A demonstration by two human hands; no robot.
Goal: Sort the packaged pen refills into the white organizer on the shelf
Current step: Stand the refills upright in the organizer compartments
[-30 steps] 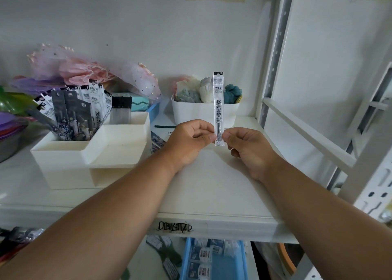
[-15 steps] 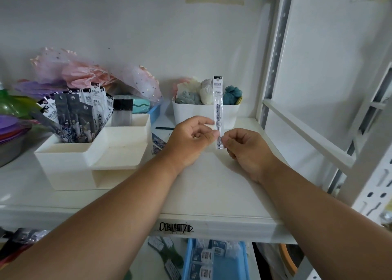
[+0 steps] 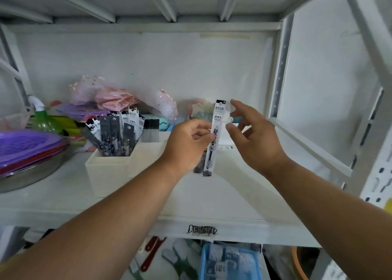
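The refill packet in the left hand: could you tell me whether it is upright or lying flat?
Upright: the refill packet stands nearly vertical, pinched mid-length by the left hand, above the shelf.

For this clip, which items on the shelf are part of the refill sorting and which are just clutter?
Part of the job:
- refill pack, pinched by the left hand
- right hand, open beside it
- white organizer
- sorted refills standing in it

Clutter:
- purple plates
- pink tulle bundle
- green bottle
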